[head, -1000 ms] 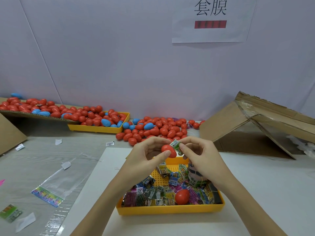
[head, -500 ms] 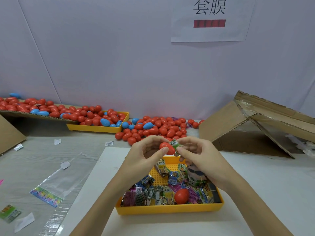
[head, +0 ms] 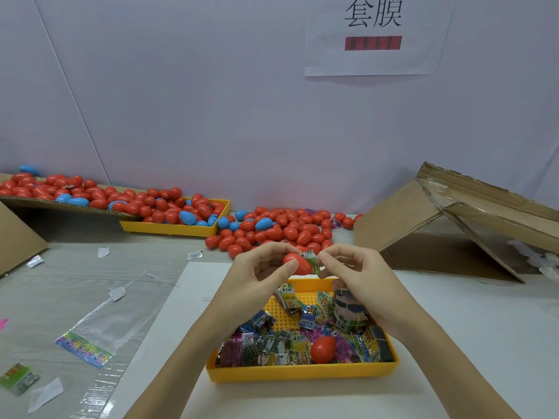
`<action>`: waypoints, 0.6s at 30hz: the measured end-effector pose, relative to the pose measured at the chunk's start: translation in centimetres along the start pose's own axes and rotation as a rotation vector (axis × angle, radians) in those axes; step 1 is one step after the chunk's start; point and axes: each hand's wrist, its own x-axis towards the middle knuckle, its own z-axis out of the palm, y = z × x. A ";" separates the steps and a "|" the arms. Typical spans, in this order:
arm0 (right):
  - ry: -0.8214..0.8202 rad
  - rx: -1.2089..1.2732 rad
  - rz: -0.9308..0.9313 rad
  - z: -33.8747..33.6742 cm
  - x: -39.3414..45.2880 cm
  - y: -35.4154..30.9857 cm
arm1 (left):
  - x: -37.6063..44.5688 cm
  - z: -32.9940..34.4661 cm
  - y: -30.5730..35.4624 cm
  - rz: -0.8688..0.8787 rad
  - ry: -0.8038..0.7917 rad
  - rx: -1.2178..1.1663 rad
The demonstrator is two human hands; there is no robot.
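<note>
A yellow tray is set nearest on a white sheet laid over the surface. The tray is filled with small printed packets, and a loose red egg is lodged among them near the front wall. A clear bag is spread flat to the left of the sheet.

Above the tray's far edge a held red egg is gripped in the left hand, thumb below and fingers curled over it. A green wrapper is pinched by the thumb and forefinger of the right hand and is pressed against the egg's right end. Whether it is around the tip or only against it cannot be told.

Farther back, a heap of red and blue eggs is spilled between a second tray and a tipped cardboard box. A paper sign is fixed to the wall.
</note>
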 end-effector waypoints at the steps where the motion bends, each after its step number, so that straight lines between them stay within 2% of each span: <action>1: 0.003 0.022 0.022 0.0 0.0 0.0 | 0.0 0.0 0.0 0.000 0.000 -0.002; 4: -0.008 0.042 0.044 0.1 0.0 -0.3 | 0.0 0.0 0.0 0.003 0.004 0.001; 12: -0.004 -0.038 -0.039 0.2 -0.2 -0.1 | 0.0 -0.1 0.1 -0.010 0.007 -0.040; 18: -0.113 0.202 0.132 0.2 0.3 0.2 | 0.0 0.1 0.2 -0.007 -0.013 -0.040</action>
